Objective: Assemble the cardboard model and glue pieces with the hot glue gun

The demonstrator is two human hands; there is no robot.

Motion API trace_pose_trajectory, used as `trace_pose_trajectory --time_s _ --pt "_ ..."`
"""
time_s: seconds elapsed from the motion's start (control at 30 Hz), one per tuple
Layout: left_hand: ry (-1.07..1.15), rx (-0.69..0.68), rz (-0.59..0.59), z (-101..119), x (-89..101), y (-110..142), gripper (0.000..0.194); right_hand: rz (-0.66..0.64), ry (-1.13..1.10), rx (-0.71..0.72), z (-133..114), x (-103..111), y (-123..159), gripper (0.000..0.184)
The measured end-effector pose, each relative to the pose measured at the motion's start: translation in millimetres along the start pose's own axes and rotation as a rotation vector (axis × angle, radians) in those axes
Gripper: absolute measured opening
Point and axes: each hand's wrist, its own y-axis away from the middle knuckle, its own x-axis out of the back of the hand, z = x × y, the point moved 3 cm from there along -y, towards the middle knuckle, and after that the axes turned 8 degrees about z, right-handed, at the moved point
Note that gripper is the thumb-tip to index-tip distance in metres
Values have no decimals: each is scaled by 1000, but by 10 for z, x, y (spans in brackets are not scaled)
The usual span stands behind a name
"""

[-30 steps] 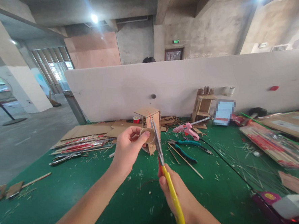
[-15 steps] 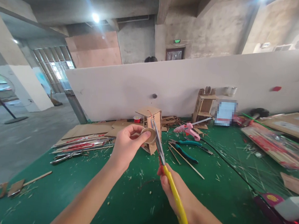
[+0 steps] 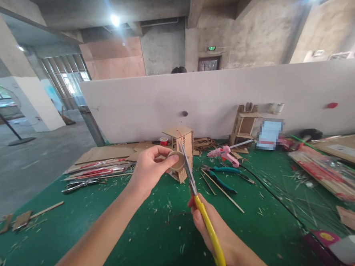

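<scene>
My left hand [image 3: 149, 169] pinches a short brown cardboard ring [image 3: 177, 161] between thumb and fingers, held up above the green table [image 3: 147, 235]. My right hand [image 3: 213, 229] grips yellow-handled scissors [image 3: 201, 214], whose blades point up and meet the ring's right edge. Just behind the ring stands a small cardboard box model [image 3: 183, 143] with a red thread on it.
Pink glue gun [image 3: 224, 154], teal pliers [image 3: 221, 180] and thin wooden sticks [image 3: 222, 190] lie to the right. Flat cardboard and metal pliers [image 3: 79, 185] lie at left. A cardboard shelf model [image 3: 244, 125] stands against the white partition. Packaged sticks and cardboard sheets fill the right side.
Both hands keep their grip; the view has shifted slightly, and the scissors and ring stay together in nearly the same place.
</scene>
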Motion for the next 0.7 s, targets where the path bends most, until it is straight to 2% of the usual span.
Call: trace_pose_trajectory --time_s 0.17,0.4,0.7 --pt "-6 7 -19 2 -2 0 19 29 3 -23 66 -28 -13 46" --pt "92 80 -27 -91 -67 13 21 30 1 -37 51 -38 -39 49" --pt "68 60 -36 -66 -19 -15 20 28 17 -18 63 -34 -67 48"
